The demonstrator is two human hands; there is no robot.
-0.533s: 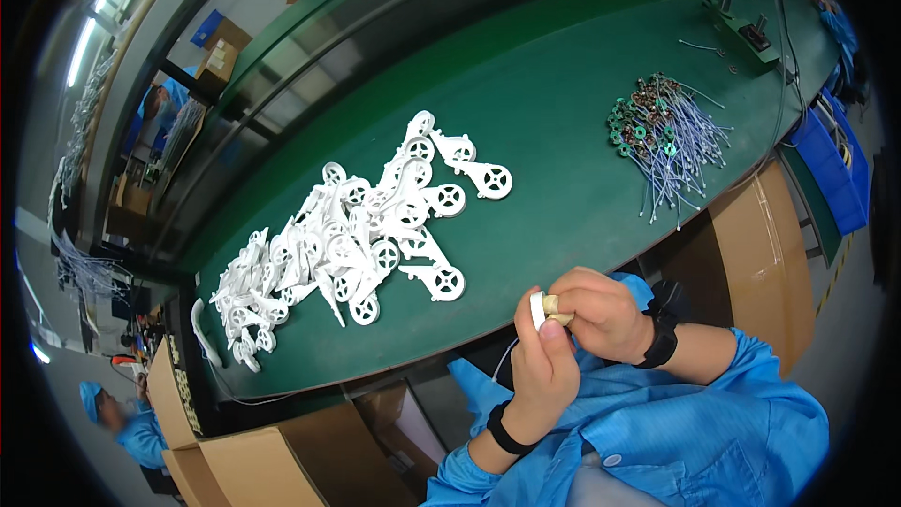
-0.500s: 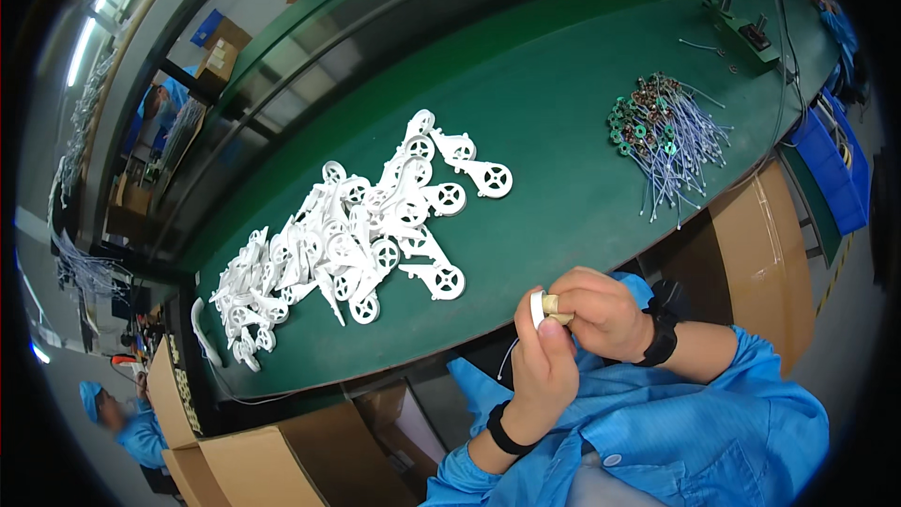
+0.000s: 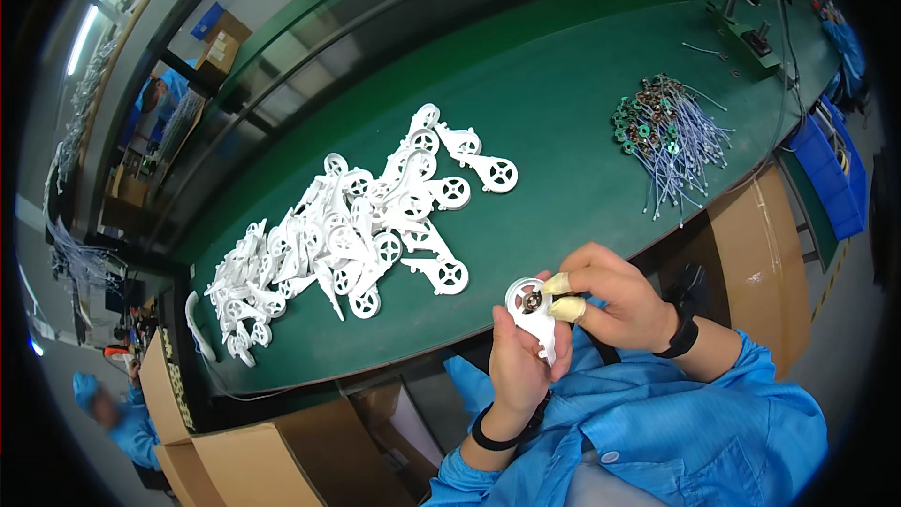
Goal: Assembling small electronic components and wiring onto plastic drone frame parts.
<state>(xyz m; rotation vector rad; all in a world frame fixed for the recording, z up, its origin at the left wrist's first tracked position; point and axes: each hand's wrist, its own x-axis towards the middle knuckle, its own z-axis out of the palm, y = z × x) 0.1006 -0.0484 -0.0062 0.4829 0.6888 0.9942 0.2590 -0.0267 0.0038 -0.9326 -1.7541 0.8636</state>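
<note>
My left hand [image 3: 519, 364] is closed around a white plastic housing [image 3: 535, 327], its round end up and its narrow arm pointing down toward the palm. Inside the round end sits a small copper-coloured wound coil [image 3: 532, 301]. My right hand [image 3: 619, 302] comes in from the right, with pale yellow finger cots on two fingers. Those fingertips press against the rim of the round end, next to the coil. Both hands are over the bench's near edge. Part of the housing's arm is hidden by the left fingers.
A large heap of similar white housings [image 3: 347, 225] covers the left and middle of the green bench [image 3: 554, 84]. At the right lies a pile of wired coils [image 3: 671, 141]. Cardboard boxes [image 3: 249, 469] stand below the near edge, and a blue bin [image 3: 831, 169] is at the far right.
The housing has been turned from edge-on, so its round face and the coil now show. My right fingers have shifted and spread a little at the rim. The wire hanging by my left hand has gone from sight.
</note>
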